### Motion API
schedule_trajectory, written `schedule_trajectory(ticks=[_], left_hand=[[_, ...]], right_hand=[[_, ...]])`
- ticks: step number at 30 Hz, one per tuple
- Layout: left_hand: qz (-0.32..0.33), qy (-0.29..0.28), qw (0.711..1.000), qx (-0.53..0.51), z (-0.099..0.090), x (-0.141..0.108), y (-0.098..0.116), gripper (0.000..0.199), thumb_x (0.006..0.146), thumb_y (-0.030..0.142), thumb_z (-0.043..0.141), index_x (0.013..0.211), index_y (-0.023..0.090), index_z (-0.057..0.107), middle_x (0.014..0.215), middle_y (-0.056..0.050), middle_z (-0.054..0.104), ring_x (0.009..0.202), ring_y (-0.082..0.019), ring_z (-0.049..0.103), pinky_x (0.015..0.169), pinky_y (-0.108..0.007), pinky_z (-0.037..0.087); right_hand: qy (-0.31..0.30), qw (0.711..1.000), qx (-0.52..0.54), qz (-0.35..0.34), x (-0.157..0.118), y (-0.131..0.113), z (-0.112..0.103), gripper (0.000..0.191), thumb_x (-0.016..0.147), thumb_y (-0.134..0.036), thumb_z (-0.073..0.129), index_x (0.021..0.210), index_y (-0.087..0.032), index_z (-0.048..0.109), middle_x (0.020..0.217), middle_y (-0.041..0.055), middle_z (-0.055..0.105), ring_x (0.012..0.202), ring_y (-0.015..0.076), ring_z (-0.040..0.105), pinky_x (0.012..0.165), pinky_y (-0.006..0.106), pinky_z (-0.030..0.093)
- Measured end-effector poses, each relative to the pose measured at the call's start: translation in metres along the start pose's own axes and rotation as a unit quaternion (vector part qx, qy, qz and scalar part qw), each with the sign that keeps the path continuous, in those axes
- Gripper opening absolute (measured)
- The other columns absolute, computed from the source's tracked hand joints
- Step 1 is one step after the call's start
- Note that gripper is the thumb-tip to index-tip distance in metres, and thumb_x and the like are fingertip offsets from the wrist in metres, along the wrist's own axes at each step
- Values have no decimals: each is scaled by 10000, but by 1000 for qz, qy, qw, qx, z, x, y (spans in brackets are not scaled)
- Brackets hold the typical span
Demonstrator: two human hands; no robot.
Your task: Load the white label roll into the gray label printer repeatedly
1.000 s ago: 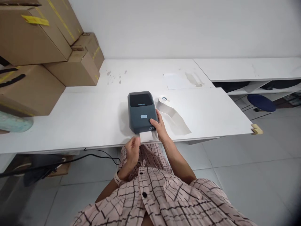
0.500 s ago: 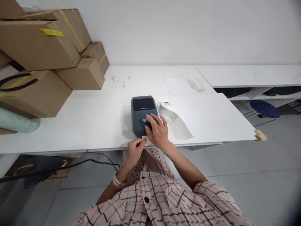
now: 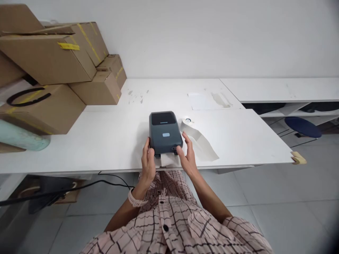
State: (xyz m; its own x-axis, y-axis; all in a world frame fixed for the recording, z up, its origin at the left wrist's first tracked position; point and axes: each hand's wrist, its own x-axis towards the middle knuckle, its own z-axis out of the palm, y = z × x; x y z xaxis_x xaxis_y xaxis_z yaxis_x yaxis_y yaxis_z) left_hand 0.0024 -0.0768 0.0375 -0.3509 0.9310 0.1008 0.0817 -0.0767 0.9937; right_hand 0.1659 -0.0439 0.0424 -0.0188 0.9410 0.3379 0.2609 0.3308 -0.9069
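Observation:
A dark blue-grey label printer point(image 3: 164, 141) sits near the front edge of the white table, with a light button on its top. A strip of white label paper point(image 3: 168, 159) sticks out of its front toward me. My left hand point(image 3: 148, 162) lies along the printer's left side, thumb by the front left corner. My right hand point(image 3: 188, 157) holds the front right corner, its thumb on the front face and its index finger along the side. Right of the printer, a loose paper strip point(image 3: 202, 141) curls out from a small white roll point(image 3: 188, 120).
Cardboard boxes point(image 3: 50, 58) are stacked at the left with yellow tape, beside a pale green cylinder point(image 3: 23, 135). A white sheet point(image 3: 198, 101) lies behind the printer. A blue stool point(image 3: 303, 127) stands at the right, and a black cable point(image 3: 106, 181) runs below the table.
My left hand has let go of the paper at the printer's front and moved up to its left side. The right hand has come off the top to the right corner.

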Motion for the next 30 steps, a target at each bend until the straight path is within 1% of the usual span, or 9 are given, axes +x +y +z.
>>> schedule_trajectory(ticks=[3, 9, 13, 15, 18, 22, 26, 28, 30], left_hand=[[38, 18, 998, -40, -1, 14, 16, 618, 1001, 552, 368, 1546, 263, 358, 1632, -63, 361, 1515, -242, 321, 1225, -364, 318], [110, 4, 992, -54, -2, 75, 32, 596, 953, 481, 522, 1497, 269, 401, 1547, -97, 483, 1483, -259, 383, 1213, -428, 319], [19, -10, 997, 72, 1, 103, 7, 623, 818, 316, 680, 1411, 227, 512, 1528, -135, 491, 1454, -318, 412, 1191, -480, 332], [-23, -21, 992, 119, 4, 109, -5, 667, 774, 253, 689, 1416, 218, 511, 1490, -143, 531, 1413, -335, 458, 1162, -494, 363], [-35, -29, 984, 171, 8, 112, -10, 701, 736, 196, 682, 1416, 221, 511, 1408, -127, 611, 1325, -344, 544, 1123, -504, 398], [-24, -21, 976, 215, 7, 112, -1, 741, 724, 111, 629, 1437, 259, 496, 1317, -91, 684, 1253, -337, 609, 1115, -514, 396], [-9, -20, 976, 219, 6, 111, -1, 743, 749, 84, 568, 1460, 279, 471, 1338, -72, 678, 1262, -323, 610, 1116, -520, 392], [-8, -20, 974, 226, 5, 110, -4, 725, 767, 85, 547, 1463, 273, 472, 1354, -77, 666, 1274, -324, 601, 1114, -523, 391], [-4, -22, 973, 229, 6, 109, -7, 710, 785, 91, 527, 1472, 259, 465, 1378, -87, 648, 1284, -328, 592, 1107, -518, 400]], right_hand=[[2, 994, 87, 63, 8, 0, -3, 616, 973, -618, 432, 1515, -331, 378, 1607, 66, 395, 1493, 278, 358, 1206, 498, 340], [-4, 994, 111, 3, 80, -20, -4, 734, 949, -701, 404, 1570, -339, 254, 1573, 92, 446, 1464, 286, 410, 1203, 541, 307], [10, 995, 86, -56, 127, -19, 4, 738, 953, -700, 393, 1572, -327, 248, 1572, 80, 448, 1454, 250, 421, 1192, 483, 331], [5, 995, 17, -99, 140, -16, 11, 648, 980, -642, 393, 1530, -301, 358, 1514, 77, 522, 1402, 241, 476, 1164, 442, 366], [-131, 960, -207, -134, 145, -13, 24, 445, 1037, -425, 354, 1370, -230, 576, 1359, 89, 661, 1260, 251, 590, 1099, 411, 407], [-347, 831, -415, -131, 141, -9, 47, 357, 997, -222, 419, 1145, -85, 713, 1180, 211, 738, 1152, 309, 668, 1149, 470, 279], [-424, 799, -410, -122, 141, -8, 57, 333, 984, -267, 479, 945, -93, 760, 1009, 218, 778, 1037, 334, 716, 1105, 508, 307], [-458, 788, -390, -128, 144, -12, 48, 296, 980, -286, 494, 1027, -153, 755, 1053, 148, 785, 1029, 299, 716, 1037, 465, 391], [-492, 804, -308, -132, 148, -20, 26, 288, 962, -307, 535, 1164, -212, 717, 1152, 83, 766, 1030, 256, 709, 962, 406, 466]])
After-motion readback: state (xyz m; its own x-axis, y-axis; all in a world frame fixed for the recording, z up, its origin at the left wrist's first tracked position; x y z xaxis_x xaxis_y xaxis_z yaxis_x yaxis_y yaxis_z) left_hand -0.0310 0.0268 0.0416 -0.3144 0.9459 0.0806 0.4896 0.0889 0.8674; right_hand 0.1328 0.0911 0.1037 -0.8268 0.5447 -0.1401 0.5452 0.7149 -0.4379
